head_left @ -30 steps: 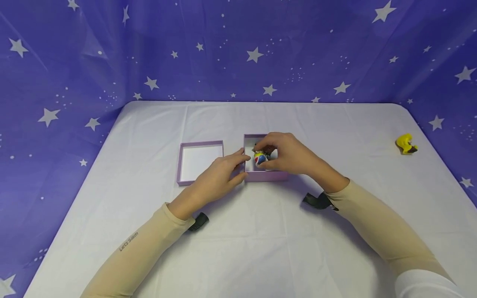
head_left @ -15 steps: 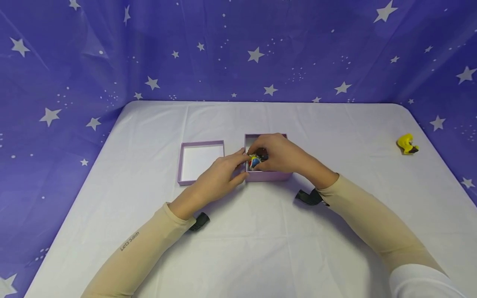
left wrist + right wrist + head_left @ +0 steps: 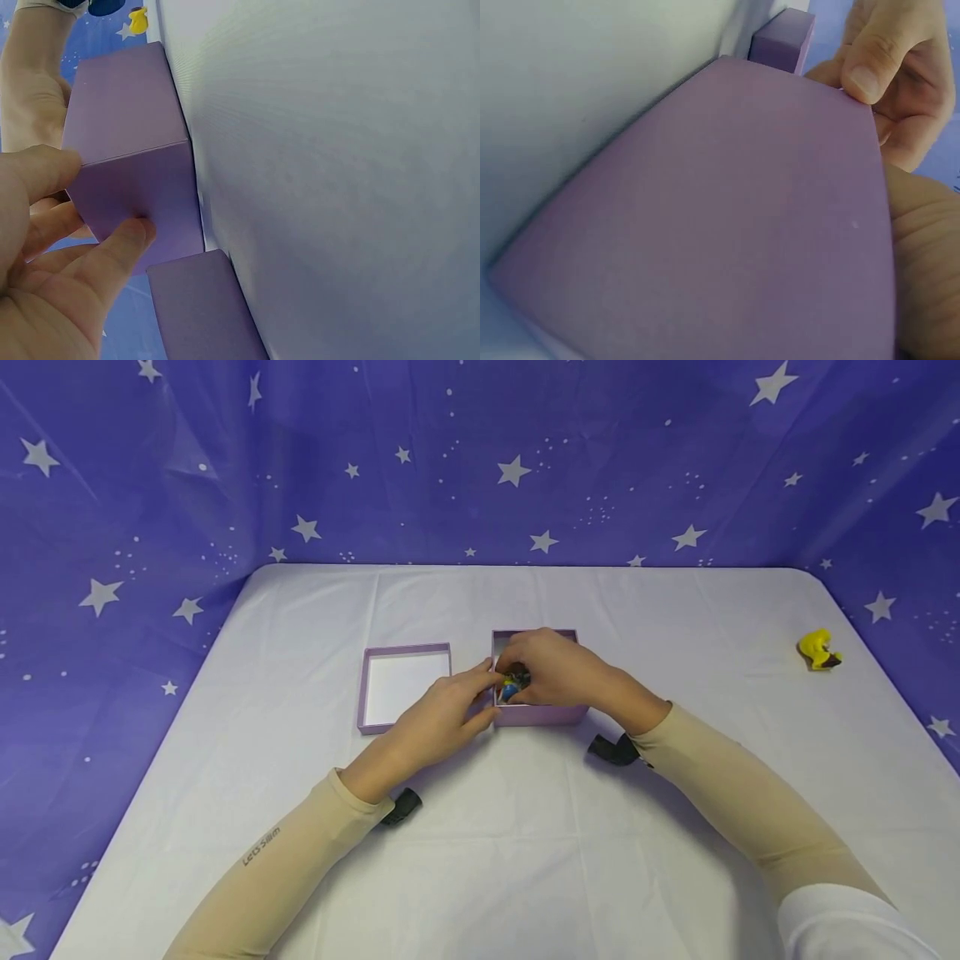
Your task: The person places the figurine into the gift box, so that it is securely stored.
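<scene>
My right hand [image 3: 558,667] reaches down into a small purple box [image 3: 536,717]. Between its thumb and fingers it holds a small figurine [image 3: 513,688] with blue and yellow parts, mostly covered by the hand. My left hand [image 3: 442,714] lies against the box's left side. In the left wrist view, a fingertip of the left hand [image 3: 67,292] presses on the wall of the box [image 3: 135,105]. The thumb of the left hand [image 3: 900,67] touches the box's top corner in the right wrist view. The wall of the box [image 3: 720,210] hides the figurine there.
Left of the box lies its lid [image 3: 362,693], inside facing up, white within. A yellow figurine [image 3: 817,649] sits at the table's far right. The table has a white cloth [image 3: 480,877], and a purple star-printed curtain [image 3: 420,502] hangs behind it.
My right hand has moved left and lower into the box with the figurine, which is now more hidden. The left hand has stayed in place.
</scene>
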Demonstrator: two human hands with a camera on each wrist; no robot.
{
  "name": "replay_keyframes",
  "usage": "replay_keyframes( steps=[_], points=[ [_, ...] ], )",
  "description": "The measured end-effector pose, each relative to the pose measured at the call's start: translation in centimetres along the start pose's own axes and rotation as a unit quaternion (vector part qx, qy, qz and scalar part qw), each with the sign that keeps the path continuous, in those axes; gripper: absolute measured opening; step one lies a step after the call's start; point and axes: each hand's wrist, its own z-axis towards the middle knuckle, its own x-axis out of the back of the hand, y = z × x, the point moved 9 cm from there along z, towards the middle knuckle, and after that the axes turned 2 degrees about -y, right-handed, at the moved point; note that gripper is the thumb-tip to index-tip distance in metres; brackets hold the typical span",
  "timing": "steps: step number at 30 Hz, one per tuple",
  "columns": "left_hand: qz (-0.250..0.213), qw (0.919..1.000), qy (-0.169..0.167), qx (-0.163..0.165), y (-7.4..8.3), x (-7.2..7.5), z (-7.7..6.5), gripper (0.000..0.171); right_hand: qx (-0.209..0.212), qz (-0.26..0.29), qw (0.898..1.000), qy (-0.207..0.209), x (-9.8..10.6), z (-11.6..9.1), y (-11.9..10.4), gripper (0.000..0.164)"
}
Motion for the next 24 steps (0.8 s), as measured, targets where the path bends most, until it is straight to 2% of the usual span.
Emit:
replay_keyframes(
  steps=[10, 16, 24],
  points=[
    [0.003, 1.0000, -0.003, 0.001, 0.0, 0.0, 0.0, 0.038, 0.004, -0.034, 0.999, -0.012, -0.4, 0.5, -0.1, 0.022],
    [0.008, 1.0000, -0.002, 0.000, 0.1, 0.0, 0.0, 0.040, -0.011, -0.036, 0.999, -0.035, -1.0, 0.7, 0.2, 0.023],
    [0.016, 0.9998, -0.009, 0.007, 0.0, -0.2, -0.1, 0.042, -0.021, -0.044, 0.998, -0.043, -1.4, 0.8, 0.5, 0.027]
  ],
)
